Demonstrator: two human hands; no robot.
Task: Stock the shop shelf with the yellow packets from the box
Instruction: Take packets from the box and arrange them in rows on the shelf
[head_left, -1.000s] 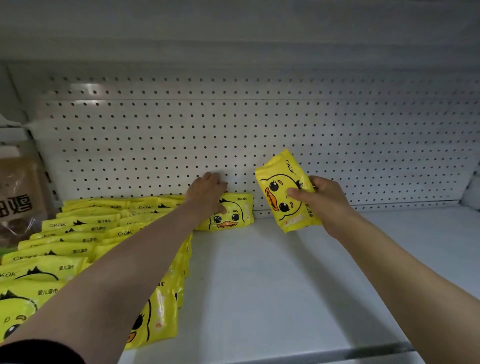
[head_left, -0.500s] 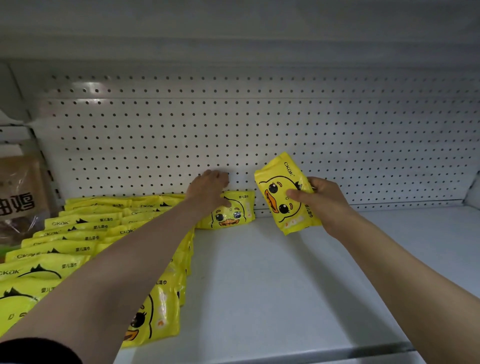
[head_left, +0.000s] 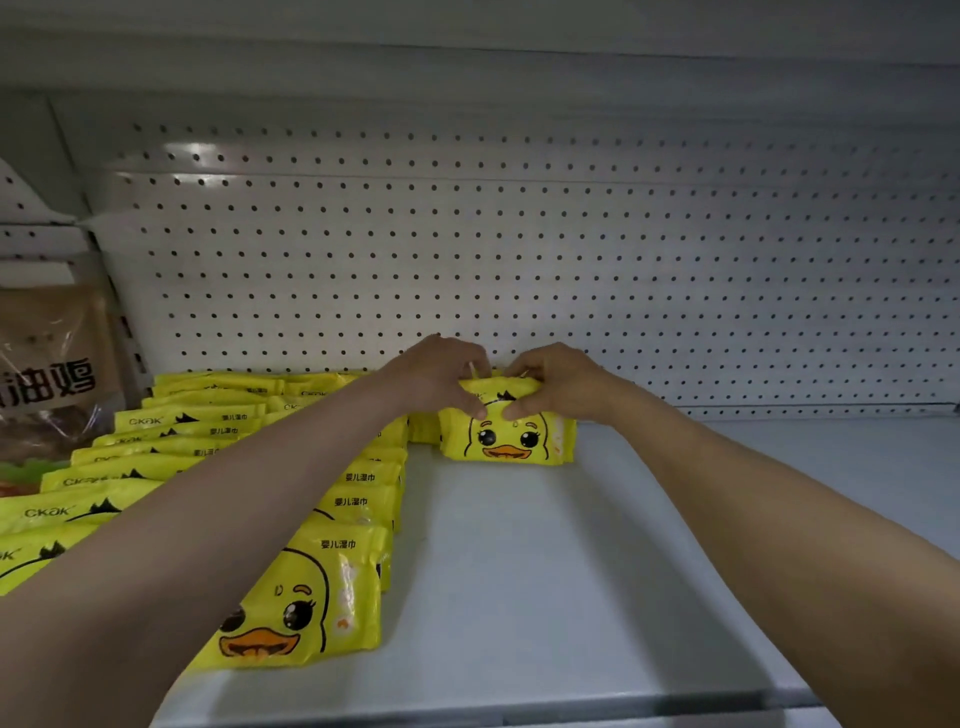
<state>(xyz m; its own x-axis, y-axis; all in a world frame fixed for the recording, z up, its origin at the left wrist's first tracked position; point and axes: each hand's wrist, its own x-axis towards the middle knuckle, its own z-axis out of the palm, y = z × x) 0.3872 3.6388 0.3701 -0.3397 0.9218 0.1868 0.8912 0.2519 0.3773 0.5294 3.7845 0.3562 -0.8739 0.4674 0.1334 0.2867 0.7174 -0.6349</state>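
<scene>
Gripping one upright yellow packet (head_left: 506, 435): both hands, left (head_left: 434, 375); right (head_left: 558, 382)

The yellow duck-printed plastic packets (head_left: 506, 439) are looking glossy and slightly crinkled, the white shelf board (head_left: 597, 561) smooth and matt, the white perforated metal back panel (head_left: 571, 249) faintly shining.

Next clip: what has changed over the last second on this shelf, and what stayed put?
The right hand carried its yellow packet from mid-air leftward and back, standing it upright at the pegboard in front of the packet already there. The left hand shifted onto this packet's top edge, so both hands now pinch it. The packet rows on the left and the brown bag stayed put.
</scene>
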